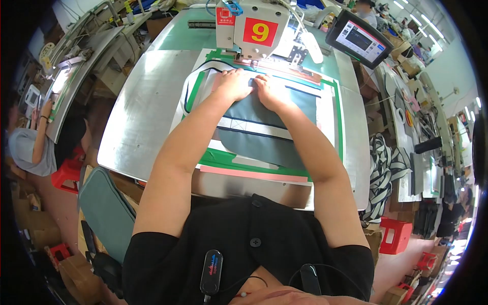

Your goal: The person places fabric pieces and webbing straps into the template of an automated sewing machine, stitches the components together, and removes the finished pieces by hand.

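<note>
Fabric panel [259, 113], grey-green, just in front of sewing machine head [260, 31], inside green-taped frame [340, 122]. Had left hand [234, 85] and right hand [271, 93] close together on panel's part nearest machine head, fingers curled down; couldn't tell if pinching or just pressing. White strap [249, 126] across panel, farther from machine head. Looked like smoothing or positioning step, tbh. Probably called for holding panel flat and lined up, fingertips clear of machine head.

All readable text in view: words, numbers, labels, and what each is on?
"9": red square sign on the sewing machine head.
Smaller red label beside it: too small to read.
Control screen: text too small.
Black chest-worn device: lettering too blurred.
</note>
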Available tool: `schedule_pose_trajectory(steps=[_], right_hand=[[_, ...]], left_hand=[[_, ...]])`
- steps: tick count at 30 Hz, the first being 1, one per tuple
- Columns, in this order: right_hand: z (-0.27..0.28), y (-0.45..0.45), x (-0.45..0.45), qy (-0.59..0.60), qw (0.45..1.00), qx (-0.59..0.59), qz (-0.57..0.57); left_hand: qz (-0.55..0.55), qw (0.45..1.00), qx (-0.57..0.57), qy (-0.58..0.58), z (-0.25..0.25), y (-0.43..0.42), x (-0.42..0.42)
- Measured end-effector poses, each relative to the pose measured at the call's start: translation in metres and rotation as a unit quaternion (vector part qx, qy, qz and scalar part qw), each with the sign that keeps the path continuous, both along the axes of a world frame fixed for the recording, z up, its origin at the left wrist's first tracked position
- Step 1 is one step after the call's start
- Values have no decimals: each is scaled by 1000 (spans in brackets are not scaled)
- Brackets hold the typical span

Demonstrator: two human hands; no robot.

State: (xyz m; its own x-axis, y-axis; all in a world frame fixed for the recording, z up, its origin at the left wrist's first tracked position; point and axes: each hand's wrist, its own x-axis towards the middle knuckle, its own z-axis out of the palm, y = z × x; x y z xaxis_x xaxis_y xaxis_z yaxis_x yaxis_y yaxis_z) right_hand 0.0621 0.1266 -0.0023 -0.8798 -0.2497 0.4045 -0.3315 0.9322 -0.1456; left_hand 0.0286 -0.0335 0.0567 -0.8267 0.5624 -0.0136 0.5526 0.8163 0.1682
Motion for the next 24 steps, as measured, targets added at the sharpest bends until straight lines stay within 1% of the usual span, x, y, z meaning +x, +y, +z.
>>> schedule_pose_trajectory(steps=[1,2,3,4,5,6,7,10,12,14,16,17,19,21,23,24], right_hand=[[4,1,4,0,1000,-1,0],[9,1,8,-28,999,4,-33],[15,0,12,-56,996,9,-66],[21,2,15,-57,996,9,-68],[27,1,18,-80,993,45,-78],[31,1,19,-103,988,81,-88],[34,2,19,-103,987,80,-91],[36,7,22,-129,981,103,-102],[36,14,23,-127,980,108,-104],[38,20,19,-137,980,86,-112],[35,26,15,-147,980,60,-121],[33,30,11,-140,981,64,-121],[36,37,10,-131,982,70,-120],[37,41,10,-139,984,38,-102],[32,51,6,-134,987,20,-84],[29,53,4,-128,990,1,-66]], left_hand=[[-15,1000,16,17,-8,4,-2],[-16,1000,15,17,-21,5,-9],[-28,998,35,44,-36,7,-18],[-40,995,54,69,-39,8,-21],[-42,995,54,69,-41,8,-27],[-65,997,45,25,-33,8,-29],[-87,995,34,-19,-27,7,-29],[-116,993,7,4,-19,11,-25],[-101,995,-5,9,-9,14,-17],[-85,996,-18,16,-11,18,-22],[-116,992,56,-14,-37,17,-51],[-120,990,75,25,-49,17,-59],[-113,991,63,29,-43,22,-55],[-105,993,50,33,-32,25,-51],[-89,996,17,13,-16,26,-42],[-94,994,31,36,-19,24,-42]])
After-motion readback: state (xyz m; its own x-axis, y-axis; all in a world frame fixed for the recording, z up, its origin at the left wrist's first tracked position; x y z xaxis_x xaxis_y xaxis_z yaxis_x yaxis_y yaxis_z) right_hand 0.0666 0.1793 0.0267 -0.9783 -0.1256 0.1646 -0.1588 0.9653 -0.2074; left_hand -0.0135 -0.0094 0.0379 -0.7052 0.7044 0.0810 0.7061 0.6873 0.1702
